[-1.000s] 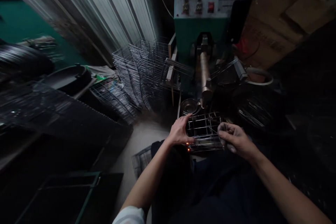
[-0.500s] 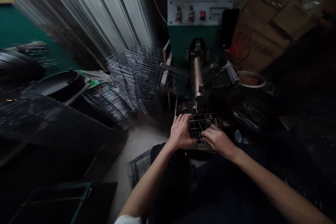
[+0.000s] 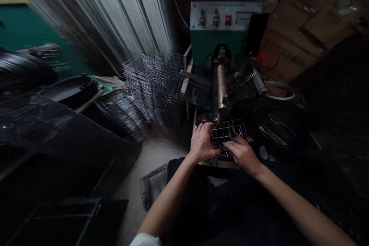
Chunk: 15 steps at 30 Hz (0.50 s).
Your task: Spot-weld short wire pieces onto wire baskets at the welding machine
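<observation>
The room is dim: from the view's centre, a grey bare floor (image 3: 157,148) shows at seven o'clock, stacked grey wire racks (image 3: 152,88) at ten, a boxy green metal machine (image 3: 201,46) at one. The left hand (image 3: 202,144) lies at nine o'clock of the rectangular silvery wire grid (image 3: 227,133), grip spread along its edge. The right hand (image 3: 242,155) bends in from five; whether its grip pinches wire, I cannot tell. The grid, open-meshed, sits just below the machine's coppery cylindrical rod (image 3: 221,84).
</observation>
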Each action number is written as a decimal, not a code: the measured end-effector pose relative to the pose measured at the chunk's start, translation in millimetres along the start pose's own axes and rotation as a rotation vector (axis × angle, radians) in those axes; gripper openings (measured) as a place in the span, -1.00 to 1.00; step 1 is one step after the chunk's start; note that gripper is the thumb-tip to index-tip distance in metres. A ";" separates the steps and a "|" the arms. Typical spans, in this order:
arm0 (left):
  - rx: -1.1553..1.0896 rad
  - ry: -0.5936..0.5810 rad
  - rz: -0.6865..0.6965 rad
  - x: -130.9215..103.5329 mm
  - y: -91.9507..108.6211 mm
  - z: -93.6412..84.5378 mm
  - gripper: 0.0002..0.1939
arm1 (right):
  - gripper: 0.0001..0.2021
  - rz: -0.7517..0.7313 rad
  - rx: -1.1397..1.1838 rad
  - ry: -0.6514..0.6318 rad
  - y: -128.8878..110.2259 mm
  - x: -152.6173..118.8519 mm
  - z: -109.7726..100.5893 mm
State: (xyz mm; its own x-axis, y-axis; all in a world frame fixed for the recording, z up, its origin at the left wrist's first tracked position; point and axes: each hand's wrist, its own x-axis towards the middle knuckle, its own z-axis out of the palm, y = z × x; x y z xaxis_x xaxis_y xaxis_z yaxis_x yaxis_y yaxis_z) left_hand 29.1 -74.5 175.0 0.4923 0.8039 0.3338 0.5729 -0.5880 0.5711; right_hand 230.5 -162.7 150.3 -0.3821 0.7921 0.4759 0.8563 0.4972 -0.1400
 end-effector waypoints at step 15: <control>0.007 0.024 0.008 26.4 -14.0 -5.7 -0.06 | -0.79 0.132 0.007 0.043 5.1 32.1 -3.0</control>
State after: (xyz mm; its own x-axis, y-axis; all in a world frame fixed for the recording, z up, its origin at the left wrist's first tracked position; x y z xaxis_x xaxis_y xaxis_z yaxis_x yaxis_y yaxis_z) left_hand 30.3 -44.5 180.1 0.4816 0.8008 0.3561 0.5733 -0.5952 0.5631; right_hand 223.7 -135.8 167.4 -0.2505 0.8352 0.4895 0.8958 0.3918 -0.2100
